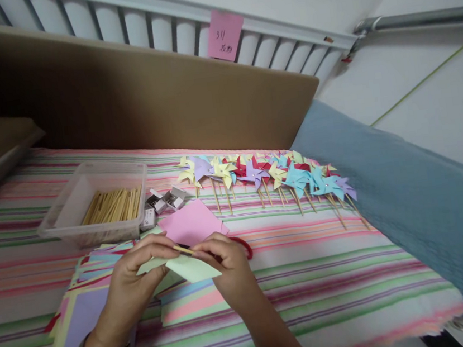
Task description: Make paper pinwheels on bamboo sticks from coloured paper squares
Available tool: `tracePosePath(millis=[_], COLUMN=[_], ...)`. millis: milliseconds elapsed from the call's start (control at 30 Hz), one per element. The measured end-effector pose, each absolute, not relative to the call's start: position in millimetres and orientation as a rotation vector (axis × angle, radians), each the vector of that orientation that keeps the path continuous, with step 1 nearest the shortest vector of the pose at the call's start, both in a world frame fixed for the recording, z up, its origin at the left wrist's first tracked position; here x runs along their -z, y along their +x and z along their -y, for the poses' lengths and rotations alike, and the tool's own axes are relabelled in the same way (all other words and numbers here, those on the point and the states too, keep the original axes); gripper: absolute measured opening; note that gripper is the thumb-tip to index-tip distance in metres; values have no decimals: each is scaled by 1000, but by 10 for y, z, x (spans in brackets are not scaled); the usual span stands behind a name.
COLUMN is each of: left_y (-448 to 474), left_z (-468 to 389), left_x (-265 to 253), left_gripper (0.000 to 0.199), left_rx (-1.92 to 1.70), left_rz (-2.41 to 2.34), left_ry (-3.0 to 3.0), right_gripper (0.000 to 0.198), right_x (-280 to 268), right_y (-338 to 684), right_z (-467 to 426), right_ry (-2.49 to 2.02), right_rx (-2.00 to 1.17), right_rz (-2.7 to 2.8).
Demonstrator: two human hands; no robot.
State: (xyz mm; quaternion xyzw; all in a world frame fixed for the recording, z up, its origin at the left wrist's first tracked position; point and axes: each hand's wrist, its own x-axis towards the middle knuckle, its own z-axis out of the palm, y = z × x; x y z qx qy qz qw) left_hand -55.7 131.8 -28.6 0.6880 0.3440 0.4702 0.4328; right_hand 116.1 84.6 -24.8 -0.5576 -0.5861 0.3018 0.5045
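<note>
A pale green paper pinwheel (194, 267), partly folded, is pinched in my left hand (132, 273), its fingers over the top and thumb below. A short length of wooden stick (183, 250) shows between my two hands. My right hand (227, 258) is closed on the stick's right side, its fingertips close to the paper; the rest of the stick is hidden. Just beyond my hands lies pink paper (191, 222). A red handle loop (244, 247), seemingly of scissors, peeks out behind my right hand. Coloured paper sheets (89, 312) are stacked by my left wrist.
A clear plastic box (95, 228) holds many wooden sticks. Small open boxes (172, 198) with metal bits stand beside it. Finished pinwheels (254, 173) lie in a row at the back. Behind stands a cardboard panel (142, 100) against a radiator. Striped cloth (355, 288) covers the surface.
</note>
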Motion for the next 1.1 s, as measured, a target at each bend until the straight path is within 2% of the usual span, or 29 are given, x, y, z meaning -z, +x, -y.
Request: tracePosePath(millis=[1100], left_y=[-555], left_z=[-1302], left_x=[295], left_gripper=[8], left_rx=[-1145], left_rz=[-876], left_ry=[1656], right_gripper=[11], right_x=[236], right_y=[1156], right_z=[-838], right_ry=[-1350], right_rx=[-693], right_rz=[1418])
